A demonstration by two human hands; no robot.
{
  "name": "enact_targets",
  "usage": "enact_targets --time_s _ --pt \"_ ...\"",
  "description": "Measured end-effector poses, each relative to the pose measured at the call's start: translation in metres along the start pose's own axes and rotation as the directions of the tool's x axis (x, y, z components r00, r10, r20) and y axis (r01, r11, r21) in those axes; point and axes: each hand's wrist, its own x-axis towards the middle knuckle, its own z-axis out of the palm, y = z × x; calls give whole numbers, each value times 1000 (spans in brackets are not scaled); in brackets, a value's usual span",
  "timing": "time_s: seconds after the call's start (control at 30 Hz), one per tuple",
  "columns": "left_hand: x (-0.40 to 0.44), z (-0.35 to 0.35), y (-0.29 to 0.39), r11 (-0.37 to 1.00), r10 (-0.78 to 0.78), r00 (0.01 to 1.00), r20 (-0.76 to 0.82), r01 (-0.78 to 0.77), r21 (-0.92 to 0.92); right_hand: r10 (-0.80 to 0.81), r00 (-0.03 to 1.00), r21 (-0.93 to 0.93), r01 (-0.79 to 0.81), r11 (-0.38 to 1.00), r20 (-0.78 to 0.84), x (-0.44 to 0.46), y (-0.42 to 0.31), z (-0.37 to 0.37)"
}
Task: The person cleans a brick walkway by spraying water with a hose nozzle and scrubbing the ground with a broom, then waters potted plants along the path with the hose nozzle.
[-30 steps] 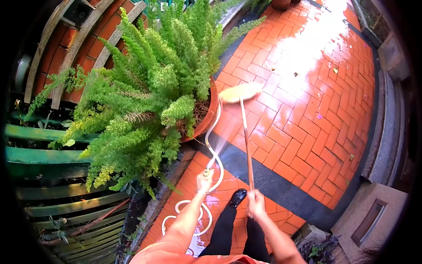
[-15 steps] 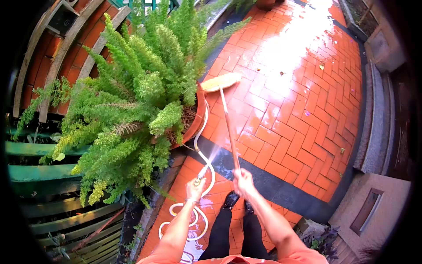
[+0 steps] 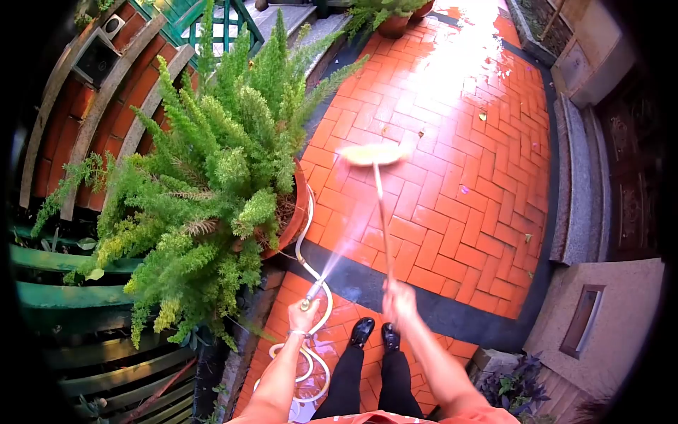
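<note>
My left hand (image 3: 302, 317) is closed around a hose nozzle (image 3: 311, 295), which sprays water forward onto the dark stone strip and the tiles. From it a white hose (image 3: 328, 304) runs past the plant pot and lies in loops beside my legs. My right hand (image 3: 399, 300) grips the wooden handle (image 3: 386, 237) of a push broom. Its pale yellow head (image 3: 374, 154), slightly blurred, rests on the wet orange brick floor (image 3: 452, 212) ahead of me.
A large fern (image 3: 212, 191) in a terracotta pot (image 3: 293, 219) stands at left, near the hose. Green bench slats (image 3: 78, 293) lie left of it. Stone steps (image 3: 575, 177) and a low wall (image 3: 600, 318) border the right. Another pot (image 3: 393, 27) stands farther back.
The broom head has moved right and nearer, away from the plant pot. My view has shifted a little. Water still sprays from the nozzle.
</note>
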Motion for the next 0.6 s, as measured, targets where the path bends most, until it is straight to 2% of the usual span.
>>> enact_targets --time_s 0.03,0.07,0.1,0.2,0.27,0.3,0.33,0.37,0.4,0.43,0.47,0.5,0.53,0.57,0.6 --pt "8 -1 -25 998 53 998 -15 -53 43 -30 999 55 28 998 40 40 -14 0" --pt "15 -6 -37 989 118 993 -25 -115 92 -112 994 27 112 993 -5 70 -40 10" --pt "11 -8 -29 989 118 993 -28 -115 95 -150 988 9 151 989 -22 110 -62 12" --pt "4 -16 -16 990 110 992 65 -115 81 -52 997 307 69 949 -65 156 -135 13" --pt "7 -21 -29 979 151 986 74 -159 123 -266 964 83 266 960 -20 124 -125 -19" --pt "5 -21 -36 967 198 977 76 -207 146 -265 956 -34 263 964 -125 88 -103 -40" --pt "-3 -21 -24 975 143 988 57 -150 164 -310 931 -153 283 947 -195 33 -75 -63" --pt "-7 -22 -19 964 162 986 51 -169 205 -142 968 -115 120 986 -208 -31 -52 -90" --pt "-7 -22 -14 950 191 981 45 -196 242 -350 929 -284 306 909 -118 -73 -1 -133" --pt "-9 -22 -8 931 230 972 53 -236 280 -612 789 -476 517 712 -59 -119 47 -164" --pt "-13 -22 3 907 270 961 57 -274 319 -596 799 -582 445 681 -87 -174 94 -193" --pt "-14 -21 3 910 232 969 78 -245 333 -428 887 -524 285 803 -174 -229 134 -214" --pt "-14 -20 3 910 199 975 97 -221 351 26 944 -300 -131 945 -329 -291 82 -161" --pt "-16 -16 6 895 224 968 116 -251 368 160 925 -133 -216 967 -344 -308 88 -151" --pt "-18 -9 11 890 230 964 132 -264 371 277 890 -69 -322 944 -362 -304 84 -143"
